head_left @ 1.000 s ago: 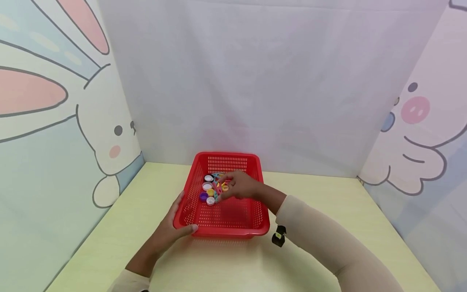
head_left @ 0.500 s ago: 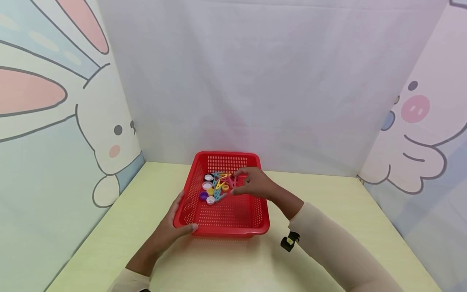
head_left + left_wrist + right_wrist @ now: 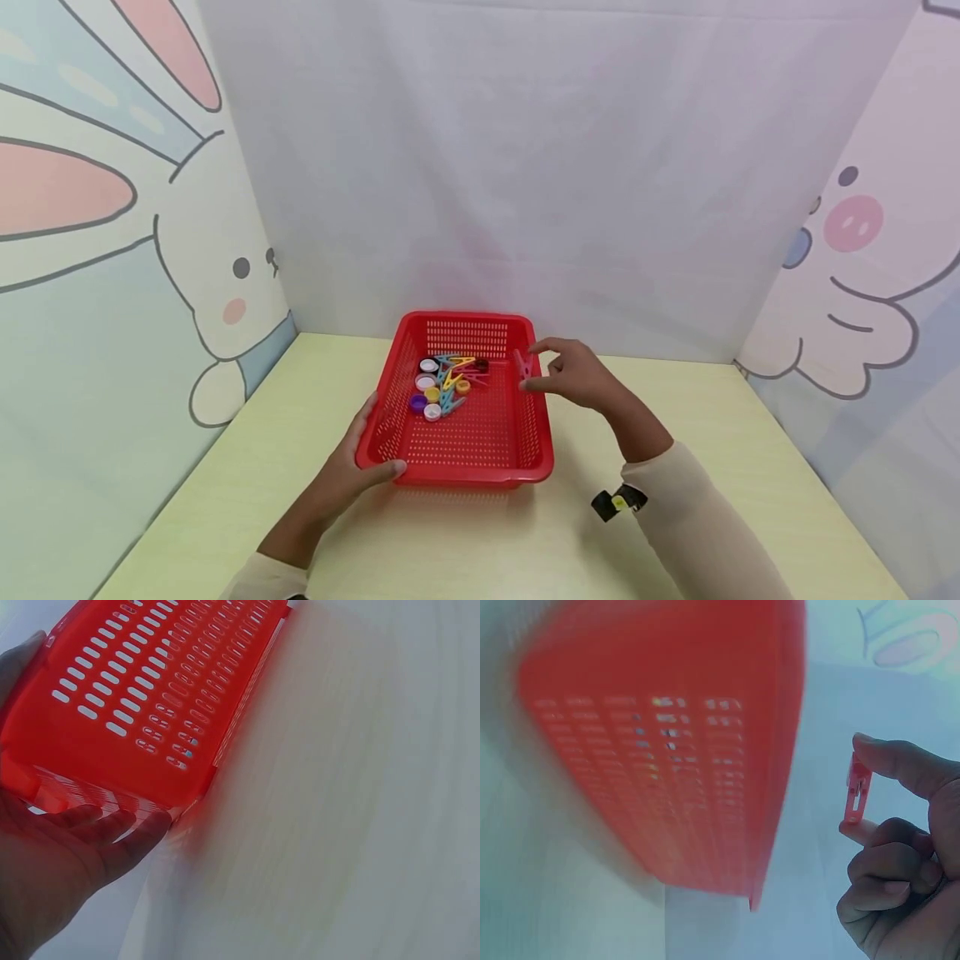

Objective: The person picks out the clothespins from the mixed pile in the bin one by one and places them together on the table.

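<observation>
A pink clothespin point(image 3: 522, 365) is pinched lengthwise between the thumb and index finger of my right hand point(image 3: 581, 375), over the right rim of the red basket point(image 3: 457, 476). In the right wrist view the clothespin point(image 3: 857, 796) shows end to end between the two fingertips, the other fingers curled in. My left hand point(image 3: 341, 479) holds the basket's near left corner, thumb over the rim and fingers along the outer wall. Inside lie a purple bottle cap point(image 3: 418, 403), a white cap point(image 3: 432, 412), a yellow cap point(image 3: 432, 395), and blue point(image 3: 452, 406) and yellow clothespins point(image 3: 452, 381).
The basket stands on a pale yellow table point(image 3: 622, 417). Behind it hangs a whitish curtain point(image 3: 480, 208). Side panels with cartoon animals point(image 3: 232, 283) flank the table. A black strap point(image 3: 618, 502) with a small device sits at the right wrist.
My right hand has moved rightward from the pile inside the basket to above its right rim, lifting out a pink clothespin. My left hand stays on the corner.
</observation>
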Tool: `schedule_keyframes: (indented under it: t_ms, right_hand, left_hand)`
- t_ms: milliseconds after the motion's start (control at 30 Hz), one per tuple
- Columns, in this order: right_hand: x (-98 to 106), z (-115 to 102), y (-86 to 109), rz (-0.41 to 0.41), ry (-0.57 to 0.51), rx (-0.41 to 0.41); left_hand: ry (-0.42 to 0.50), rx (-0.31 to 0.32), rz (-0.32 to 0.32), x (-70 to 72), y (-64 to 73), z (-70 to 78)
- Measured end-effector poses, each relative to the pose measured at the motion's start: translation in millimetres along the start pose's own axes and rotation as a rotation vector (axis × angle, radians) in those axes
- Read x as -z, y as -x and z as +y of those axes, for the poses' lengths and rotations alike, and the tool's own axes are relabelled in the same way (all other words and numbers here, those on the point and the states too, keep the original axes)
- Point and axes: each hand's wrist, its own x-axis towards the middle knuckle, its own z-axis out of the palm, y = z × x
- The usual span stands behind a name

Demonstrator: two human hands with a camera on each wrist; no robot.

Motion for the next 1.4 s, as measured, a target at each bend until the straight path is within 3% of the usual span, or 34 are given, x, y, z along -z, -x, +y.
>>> schedule_keyframes:
  t_ms: [200,600,1100,1400]
  right_hand:
    - [14,26,7.2,0.063,-0.014,-0.019]
    - [17,73,11.7,0.101,-0.055,-0.196]
    - [7,99,7.3,0.088,-0.021,-0.225]
    - [-4,103,6.2,0.085,0.029,-0.22]
  left_hand:
    - [-0.004,-0.01,-0.001,-0.3,1.0,-0.1]
    - [-0.002,0.001,-0.003,0.3,1.5,-0.4]
    - [0.009,0.008,0.002,-0.9,2.8,-1.6]
    - [-0.002,0.011,0.005,-0.4,-0.3,-1.3]
